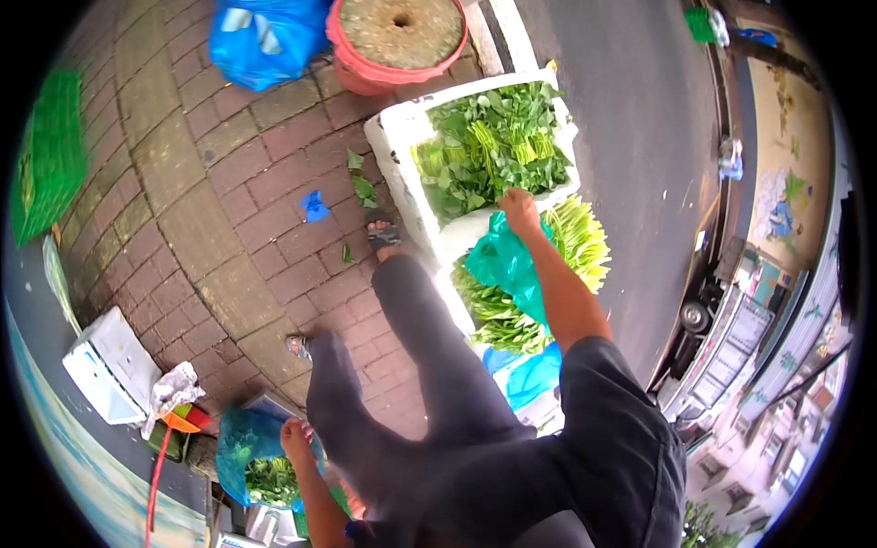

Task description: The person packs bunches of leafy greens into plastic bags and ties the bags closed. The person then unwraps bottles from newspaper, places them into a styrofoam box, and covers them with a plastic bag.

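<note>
My right hand [520, 212] is closed on a green plastic bag [505, 265], which hangs crumpled below it. This hand is at the near rim of a white foam box [399, 169] filled with bundled leafy greens [493, 137]. Under and beside the bag lie long-stemmed light green vegetables [577, 239]. My left hand [294, 438], low on the left, has its fingers bent together at the edge of a blue plastic bag [239, 443]. Leafy greens [272, 479] show inside that bag. The fingertips of this hand are small and partly hidden.
A red tub [365, 75] with a round stone-like top and a tied blue bag [265, 41] stand beyond the box. Left are a green crate [50, 155] and a white foam box [114, 365]. Loose leaves and a blue scrap [314, 206] lie on the brick paving. A road runs right.
</note>
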A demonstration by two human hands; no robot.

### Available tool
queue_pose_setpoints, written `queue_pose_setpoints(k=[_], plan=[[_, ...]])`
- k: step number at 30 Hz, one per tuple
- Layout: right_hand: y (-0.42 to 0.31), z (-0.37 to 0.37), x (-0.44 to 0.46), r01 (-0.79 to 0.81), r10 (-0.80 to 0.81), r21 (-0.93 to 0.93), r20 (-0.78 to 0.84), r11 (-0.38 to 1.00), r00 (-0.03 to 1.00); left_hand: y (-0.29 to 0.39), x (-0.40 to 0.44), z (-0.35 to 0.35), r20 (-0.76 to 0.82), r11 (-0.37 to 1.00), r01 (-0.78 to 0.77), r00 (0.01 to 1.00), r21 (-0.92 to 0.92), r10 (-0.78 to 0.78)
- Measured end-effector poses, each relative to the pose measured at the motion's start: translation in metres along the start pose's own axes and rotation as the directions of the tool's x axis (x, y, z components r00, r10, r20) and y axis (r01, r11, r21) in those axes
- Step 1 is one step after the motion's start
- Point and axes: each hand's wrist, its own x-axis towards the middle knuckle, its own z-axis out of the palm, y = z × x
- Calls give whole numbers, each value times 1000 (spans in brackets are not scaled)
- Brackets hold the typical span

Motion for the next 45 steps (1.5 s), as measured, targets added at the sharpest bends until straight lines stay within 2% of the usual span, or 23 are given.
queue_pose_setpoints(k=[2,4,5,6,8,11,14,15,18,19,22,23,26,30,34,36,37,39,41,43,44,45], plan=[[56,16,47,55,-52,14,-156,998,986,23,-5,32,32,996,-75,997,54,73],[95,15,89,215,-222,-342,21,915,975,55,-11,66,69,994,-78,995,77,72],[136,37,115,142,-149,-271,-4,952,989,68,-12,80,74,993,-74,995,92,68],[143,39,131,132,-85,-354,146,926,986,76,-12,91,78,992,-69,995,108,61],[121,40,140,79,-75,-153,27,985,997,86,-11,114,87,990,-35,996,140,23],[109,62,161,19,-12,-167,42,986,999,88,-6,138,85,980,13,996,201,-30],[107,99,187,26,-38,-172,-65,985,997,88,-1,151,87,974,24,995,226,-45],[104,105,198,5,0,-222,20,975,1000,87,2,153,91,973,26,995,228,-48],[100,132,220,-125,131,-359,-8,925,991,78,12,154,80,973,39,995,230,-59],[91,139,222,-184,186,-457,-41,870,982,78,15,156,68,968,53,995,244,-72],[94,164,226,-259,183,-681,-184,685,966,79,19,158,40,965,83,995,251,-96],[94,166,227,-274,174,-679,-213,681,961,78,21,161,39,972,80,995,223,-91],[105,162,230,-274,166,-629,-227,727,960,82,15,164,51,975,81,994,208,-94],[110,137,211,-124,63,-522,-134,844,989,96,17,194,86,979,85,991,183,-102],[101,116,176,71,-105,-323,-89,944,991,111,19,241,282,993,-46,959,111,13],[90,105,154,200,-229,-250,-94,947,969,119,20,273,349,993,-117,931,13,105],[83,99,141,262,-287,-213,-98,941,953,125,21,290,386,983,-181,909,27,157],[53,78,115,347,-360,-136,-89,928,929,141,22,334,461,950,-309,850,41,256],[17,58,87,426,-424,0,-93,905,901,185,-11,390,606,939,-341,757,45,245],[-30,37,55,417,-413,171,-58,893,909,226,-50,444,727,732,-680,516,27,453],[-48,32,37,409,-415,186,-9,893,910,235,-61,464,741,710,-696,423,-103,522],[-68,26,23,460,-466,202,-18,865,884,254,-81,481,728,729,-672,435,-130,530]])
